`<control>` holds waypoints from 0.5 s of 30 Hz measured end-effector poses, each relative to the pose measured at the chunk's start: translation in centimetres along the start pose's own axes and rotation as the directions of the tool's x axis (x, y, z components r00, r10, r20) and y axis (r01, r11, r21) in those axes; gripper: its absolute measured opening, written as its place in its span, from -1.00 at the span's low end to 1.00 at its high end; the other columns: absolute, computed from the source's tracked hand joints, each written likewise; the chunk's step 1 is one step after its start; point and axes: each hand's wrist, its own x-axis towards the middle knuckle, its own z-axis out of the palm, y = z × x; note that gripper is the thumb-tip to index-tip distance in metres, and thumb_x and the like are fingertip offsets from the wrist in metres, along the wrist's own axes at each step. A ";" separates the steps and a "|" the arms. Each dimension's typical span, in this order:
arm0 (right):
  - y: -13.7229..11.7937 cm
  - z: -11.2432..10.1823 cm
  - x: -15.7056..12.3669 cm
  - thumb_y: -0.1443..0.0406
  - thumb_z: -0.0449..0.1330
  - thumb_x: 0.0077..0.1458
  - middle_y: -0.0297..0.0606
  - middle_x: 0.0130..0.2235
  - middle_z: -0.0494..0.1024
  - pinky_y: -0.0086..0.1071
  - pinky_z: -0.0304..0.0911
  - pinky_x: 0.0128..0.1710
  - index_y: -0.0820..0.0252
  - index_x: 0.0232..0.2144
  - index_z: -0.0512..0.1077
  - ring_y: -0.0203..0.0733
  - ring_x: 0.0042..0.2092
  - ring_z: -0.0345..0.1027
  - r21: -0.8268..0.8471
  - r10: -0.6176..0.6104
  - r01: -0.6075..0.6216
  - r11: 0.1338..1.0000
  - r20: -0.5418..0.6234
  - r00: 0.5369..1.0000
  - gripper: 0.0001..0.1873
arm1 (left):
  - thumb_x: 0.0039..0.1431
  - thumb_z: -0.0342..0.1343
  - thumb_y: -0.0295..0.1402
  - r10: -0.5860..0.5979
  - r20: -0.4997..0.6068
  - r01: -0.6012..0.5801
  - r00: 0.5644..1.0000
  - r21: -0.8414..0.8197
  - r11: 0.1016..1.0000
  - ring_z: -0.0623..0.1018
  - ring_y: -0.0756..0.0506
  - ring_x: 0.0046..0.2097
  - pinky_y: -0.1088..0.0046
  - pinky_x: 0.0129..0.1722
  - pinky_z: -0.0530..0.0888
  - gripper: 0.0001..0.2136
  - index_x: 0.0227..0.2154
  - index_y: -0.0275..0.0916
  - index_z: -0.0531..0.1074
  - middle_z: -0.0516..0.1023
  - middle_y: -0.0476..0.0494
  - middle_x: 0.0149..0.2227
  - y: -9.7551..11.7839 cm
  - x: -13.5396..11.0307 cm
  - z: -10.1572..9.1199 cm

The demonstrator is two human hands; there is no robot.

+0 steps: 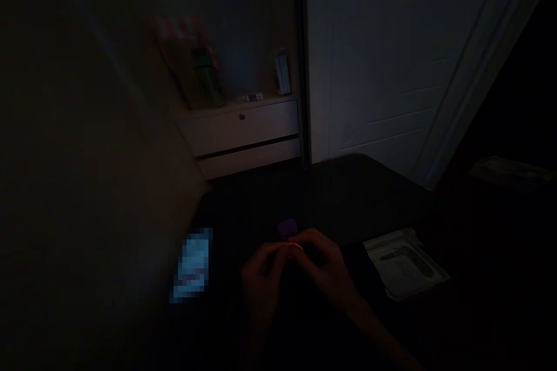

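Note:
The room is very dark. My left hand (261,272) and my right hand (324,266) meet over a dark table (357,185), fingertips pinched together around something small that I cannot make out. A small purple object (287,227) sits just beyond the fingers, and whether they touch it is unclear. A lit phone screen (194,266) glows to the left of my left hand.
A clear plastic packet (404,264) lies on the table to the right of my hands. Behind stands a white drawer unit (243,127) with a few small items on top, next to a white door (391,58). A pale wall fills the left.

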 end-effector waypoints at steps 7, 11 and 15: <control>0.3 0.0 -0.1 0.32 0.26 0.32 -0.25 -0.15 0.64 -0.32 0.43 -0.07 0.00 -0.06 0.64 -0.15 -0.11 0.55 -0.022 -0.020 0.021 1.000 0.019 1.000 -0.79 | 0.25 0.27 -0.30 0.125 -0.008 -0.124 0.992 0.120 0.985 0.70 -0.12 -0.16 0.41 -0.10 0.61 -0.88 -0.20 -0.15 0.67 0.72 -0.11 -0.20 -0.5 -0.1 -0.4; 0.8 -0.1 -0.3 0.28 0.23 0.36 -0.24 -0.12 0.60 -0.32 0.43 -0.06 -0.05 0.06 0.60 -0.16 -0.09 0.52 -0.050 -0.026 0.029 0.998 0.059 0.998 -0.72 | 0.26 0.27 -0.33 0.205 0.017 -0.205 0.979 0.172 0.964 0.69 -0.10 -0.19 0.43 -0.13 0.62 -0.89 -0.21 -0.13 0.68 0.72 -0.09 -0.22 -0.5 0.1 -0.4; 0.9 -0.1 -0.5 0.26 0.19 0.39 -0.23 -0.10 0.56 -0.31 0.43 -0.03 -0.08 0.14 0.56 -0.16 -0.08 0.50 -0.043 -0.032 0.036 0.998 0.092 0.995 -0.67 | 0.26 0.26 -0.35 0.249 0.014 -0.247 0.968 0.170 0.954 0.70 -0.08 -0.22 0.47 -0.17 0.62 -0.90 -0.24 -0.14 0.68 0.72 -0.07 -0.25 -0.5 0.1 -0.2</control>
